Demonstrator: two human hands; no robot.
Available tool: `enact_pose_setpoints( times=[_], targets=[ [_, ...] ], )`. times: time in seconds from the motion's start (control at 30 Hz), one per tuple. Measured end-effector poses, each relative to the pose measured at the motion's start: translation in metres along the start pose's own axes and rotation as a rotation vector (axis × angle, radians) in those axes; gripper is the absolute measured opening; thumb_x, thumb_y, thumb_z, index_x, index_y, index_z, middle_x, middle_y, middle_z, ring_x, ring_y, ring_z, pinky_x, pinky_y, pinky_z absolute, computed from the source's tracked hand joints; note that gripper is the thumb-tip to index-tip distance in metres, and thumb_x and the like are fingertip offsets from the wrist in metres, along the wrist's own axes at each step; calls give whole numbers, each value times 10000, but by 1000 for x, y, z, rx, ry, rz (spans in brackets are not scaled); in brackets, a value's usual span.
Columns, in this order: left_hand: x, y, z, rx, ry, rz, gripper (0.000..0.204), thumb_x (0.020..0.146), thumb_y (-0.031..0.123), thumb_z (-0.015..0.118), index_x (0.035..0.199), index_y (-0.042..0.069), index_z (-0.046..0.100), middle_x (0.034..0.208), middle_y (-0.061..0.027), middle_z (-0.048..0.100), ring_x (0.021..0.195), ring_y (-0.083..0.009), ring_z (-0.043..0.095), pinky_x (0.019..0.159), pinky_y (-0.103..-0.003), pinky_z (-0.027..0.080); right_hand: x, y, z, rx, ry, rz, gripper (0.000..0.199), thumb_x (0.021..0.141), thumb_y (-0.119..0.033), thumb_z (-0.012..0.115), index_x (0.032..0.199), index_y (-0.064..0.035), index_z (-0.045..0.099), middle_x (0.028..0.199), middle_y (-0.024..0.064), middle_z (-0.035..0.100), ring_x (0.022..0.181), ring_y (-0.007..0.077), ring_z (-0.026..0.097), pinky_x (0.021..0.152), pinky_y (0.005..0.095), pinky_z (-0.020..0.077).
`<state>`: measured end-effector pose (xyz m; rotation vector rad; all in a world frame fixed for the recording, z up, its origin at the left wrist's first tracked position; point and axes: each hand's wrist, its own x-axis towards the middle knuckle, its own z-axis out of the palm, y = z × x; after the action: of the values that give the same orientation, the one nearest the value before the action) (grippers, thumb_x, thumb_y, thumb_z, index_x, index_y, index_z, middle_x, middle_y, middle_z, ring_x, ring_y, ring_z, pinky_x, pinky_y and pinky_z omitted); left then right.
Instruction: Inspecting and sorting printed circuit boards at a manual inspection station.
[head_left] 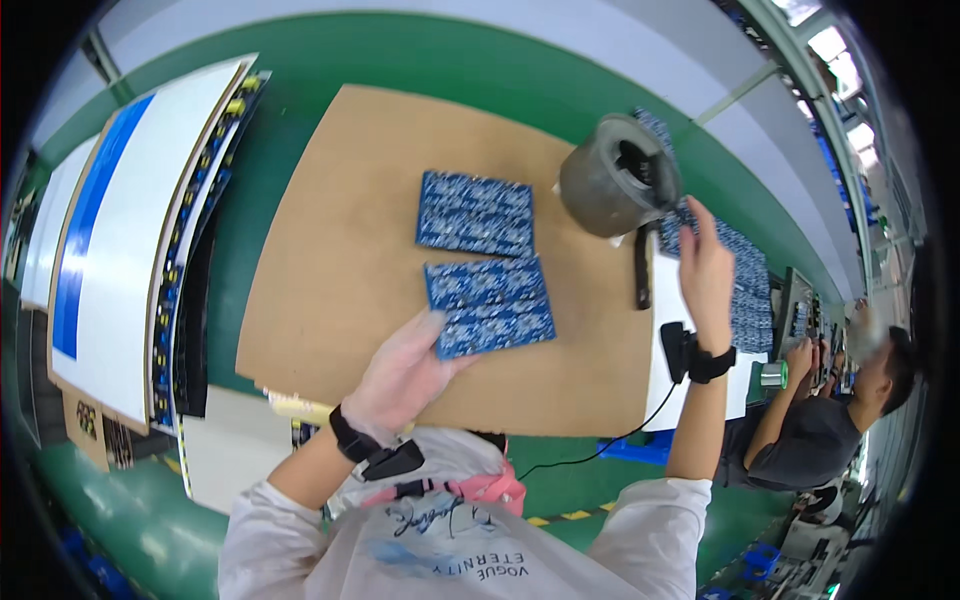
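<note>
My left hand looks pale, as if thinly gloved. Its thumb lies over the lower left edge of a blue patterned circuit board panel, with the other fingers beneath. Just beyond is a similar blue panel, flat on brown cardboard. Out to the right, my right hand reaches up beside a grey drum-shaped holder with a dark opening. Its thumb and forefinger stand apart near more blue panels, and I see nothing held between them.
A black-handled tool lies near the cardboard's right edge. Stacked white boards stand at left. A green-and-silver spool sits at right, near another person at work. A black cable trails from my right wrist.
</note>
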<state>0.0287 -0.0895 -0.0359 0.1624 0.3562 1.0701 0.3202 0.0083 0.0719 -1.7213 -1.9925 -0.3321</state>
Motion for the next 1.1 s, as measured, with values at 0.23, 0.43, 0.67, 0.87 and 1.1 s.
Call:
enact_pose_setpoints(
  times=[0.23, 0.43, 0.67, 0.87, 1.1],
  targets=[
    [-1, -7, -2, 61, 6, 61, 429, 963, 136, 378, 1377, 67, 288, 1320, -68, 442, 1201, -191, 442, 1024, -390, 343, -70, -81, -15, 229, -181, -181, 345, 794, 7, 559, 1128, -57, 614, 696, 149, 583, 502, 201, 495, 472, 257, 371],
    [-7, -13, -4, 95, 33, 83, 440, 964, 111, 375, 1389, 75, 269, 1315, -50, 437, 1189, -169, 444, 1021, -386, 349, -108, -121, -1, 102, -373, -362, 414, 732, 41, 581, 1125, -82, 627, 548, 96, 430, 449, 226, 459, 429, 328, 357],
    [-5, -12, -4, 89, 66, 65, 455, 967, 94, 361, 1403, 66, 237, 1327, -54, 417, 1195, -173, 437, 1023, -374, 347, -102, -119, 1, 140, -267, -265, 405, 728, 42, 580, 1100, -104, 640, 546, 95, 446, 445, 216, 472, 432, 338, 367],
    [-7, -13, -2, 116, 50, 89, 441, 958, 101, 375, 1388, 81, 276, 1322, -59, 428, 1215, -187, 420, 1019, -404, 336, -91, -104, 16, 80, -334, -206, 389, 728, 48, 571, 1082, -93, 645, 569, 101, 484, 460, 219, 495, 442, 332, 391],
    [-7, -16, -6, 142, 64, 77, 454, 959, 71, 351, 1399, 56, 242, 1329, -62, 417, 1216, -181, 414, 1027, -376, 332, -103, -120, -1, 136, -378, -320, 350, 746, 31, 570, 1068, -82, 647, 642, 127, 564, 484, 234, 523, 449, 335, 406]
  ],
)
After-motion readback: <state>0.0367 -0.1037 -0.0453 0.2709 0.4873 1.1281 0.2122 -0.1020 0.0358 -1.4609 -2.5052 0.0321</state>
